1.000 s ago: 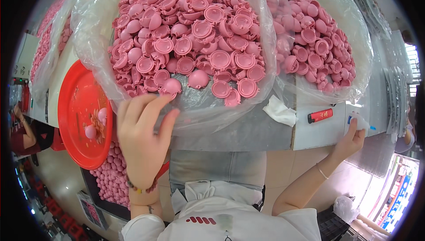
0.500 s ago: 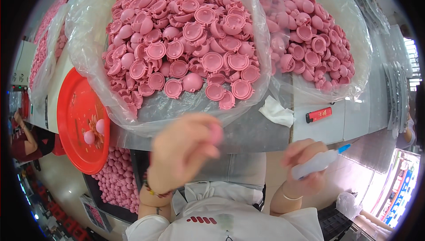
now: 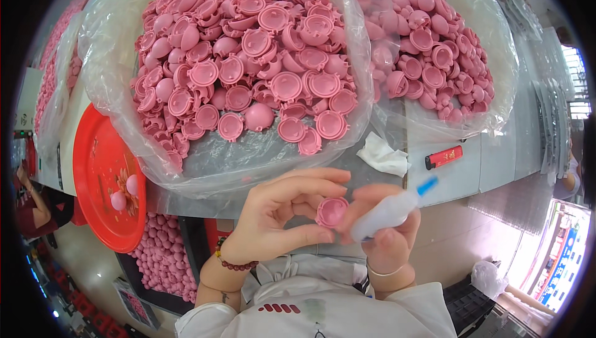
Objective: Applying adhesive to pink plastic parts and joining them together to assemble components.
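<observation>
My left hand (image 3: 282, 214), fingers curled, grips a small pink plastic half shell (image 3: 332, 212) with its hollow side showing. Around a white squeeze bottle (image 3: 388, 214) with a blue tip, my right hand (image 3: 391, 242) is closed; its blurred fingertips come right beside the shell, and whether they touch it I cannot tell. The bottle's tip points up and to the right, away from the shell. Beyond my hands a big heap of pink half shells (image 3: 257, 43) lies in an open clear plastic bag (image 3: 112, 40).
A second bag holds more pink shells (image 3: 434, 58) at the right. Nearby are a white crumpled tissue (image 3: 383, 155) and a red lighter (image 3: 444, 158). At left, a red tray (image 3: 93, 170) carries two pink balls; below it stands a dark crate (image 3: 194, 238) of pink balls. Another person's arm (image 3: 38, 204) shows far left.
My left hand has moved right and turned, so the shell's hollow now shows. My right hand has come left with the bottle, and the two hands are now close together.
</observation>
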### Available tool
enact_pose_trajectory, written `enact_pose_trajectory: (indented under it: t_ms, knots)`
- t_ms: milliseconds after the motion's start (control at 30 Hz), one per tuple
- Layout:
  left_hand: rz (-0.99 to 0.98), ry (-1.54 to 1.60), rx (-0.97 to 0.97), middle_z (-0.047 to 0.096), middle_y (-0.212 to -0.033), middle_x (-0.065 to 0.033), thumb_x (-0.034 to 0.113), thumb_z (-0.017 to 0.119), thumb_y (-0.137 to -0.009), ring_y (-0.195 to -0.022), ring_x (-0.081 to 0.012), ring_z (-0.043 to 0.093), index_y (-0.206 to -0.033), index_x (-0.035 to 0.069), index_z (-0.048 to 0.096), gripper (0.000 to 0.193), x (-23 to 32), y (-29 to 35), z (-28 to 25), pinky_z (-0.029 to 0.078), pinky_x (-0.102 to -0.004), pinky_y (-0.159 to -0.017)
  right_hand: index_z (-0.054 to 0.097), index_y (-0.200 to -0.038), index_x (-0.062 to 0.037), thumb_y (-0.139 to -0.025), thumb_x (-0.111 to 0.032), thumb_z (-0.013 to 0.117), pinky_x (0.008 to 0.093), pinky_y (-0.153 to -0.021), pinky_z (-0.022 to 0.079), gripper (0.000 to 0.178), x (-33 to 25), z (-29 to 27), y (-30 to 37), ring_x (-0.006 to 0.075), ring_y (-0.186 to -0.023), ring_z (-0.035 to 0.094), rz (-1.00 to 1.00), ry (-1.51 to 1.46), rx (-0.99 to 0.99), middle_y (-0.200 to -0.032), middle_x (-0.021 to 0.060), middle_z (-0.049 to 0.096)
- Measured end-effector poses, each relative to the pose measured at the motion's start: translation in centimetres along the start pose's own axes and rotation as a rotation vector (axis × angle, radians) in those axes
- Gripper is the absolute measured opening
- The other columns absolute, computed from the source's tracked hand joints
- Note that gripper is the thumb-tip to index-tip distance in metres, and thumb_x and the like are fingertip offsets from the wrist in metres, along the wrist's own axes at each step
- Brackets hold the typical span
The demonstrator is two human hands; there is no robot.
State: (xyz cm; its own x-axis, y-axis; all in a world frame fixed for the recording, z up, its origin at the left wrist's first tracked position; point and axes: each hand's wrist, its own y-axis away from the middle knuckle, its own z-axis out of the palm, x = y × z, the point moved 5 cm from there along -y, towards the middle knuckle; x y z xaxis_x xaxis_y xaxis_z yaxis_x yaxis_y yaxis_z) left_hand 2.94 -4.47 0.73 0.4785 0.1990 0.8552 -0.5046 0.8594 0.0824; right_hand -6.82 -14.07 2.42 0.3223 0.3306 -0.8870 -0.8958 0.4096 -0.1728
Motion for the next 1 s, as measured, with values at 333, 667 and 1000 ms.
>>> enact_pose_trajectory:
  t_ms: [333, 667, 1000]
  knots:
    - [-0.004, -0.052, -0.061, 0.057, -0.106, -0.0176, -0.003, 0.072, -0.063, -0.091, -0.0193, 0.060, -0.107, -0.005, 0.053, 0.048, 0.1, -0.1, 0.4, 0.051, -0.0289, -0.076, 0.052, -0.102, 0.0006, -0.077, -0.044, 0.058, 0.0252, -0.040, 0.022, 0.052, -4.0, -1.4, -0.8, 0.0116, -0.052, 0.037, -0.507, 0.486, 0.070, -0.074, 0.0034, 0.046]
    - [-0.023, -0.032, 0.020, 0.058, -0.101, -0.0240, -0.001, 0.075, -0.060, -0.088, -0.0220, 0.061, -0.103, -0.008, 0.052, 0.050, 0.0, -0.1, 0.1, 0.050, -0.0294, -0.075, 0.063, -0.090, 0.0007, -0.068, -0.043, 0.067, 0.0258, -0.039, 0.031, 0.049, -4.7, 0.3, -0.2, 0.0143, -0.046, 0.044, -0.585, 0.828, 0.032, -0.067, 0.0024, 0.055]
    - [-0.026, -0.017, 0.022, 0.059, -0.100, -0.0240, 0.000, 0.076, -0.059, -0.087, -0.0221, 0.062, -0.101, -0.008, 0.052, 0.049, -0.1, 0.0, 0.1, 0.050, -0.0299, -0.076, 0.060, -0.087, 0.0017, -0.076, -0.048, 0.056, 0.0245, -0.038, 0.028, 0.051, -4.5, 0.6, -0.3, 0.0124, -0.046, 0.042, -0.596, 0.856, 0.043, -0.064, 0.0035, 0.053]
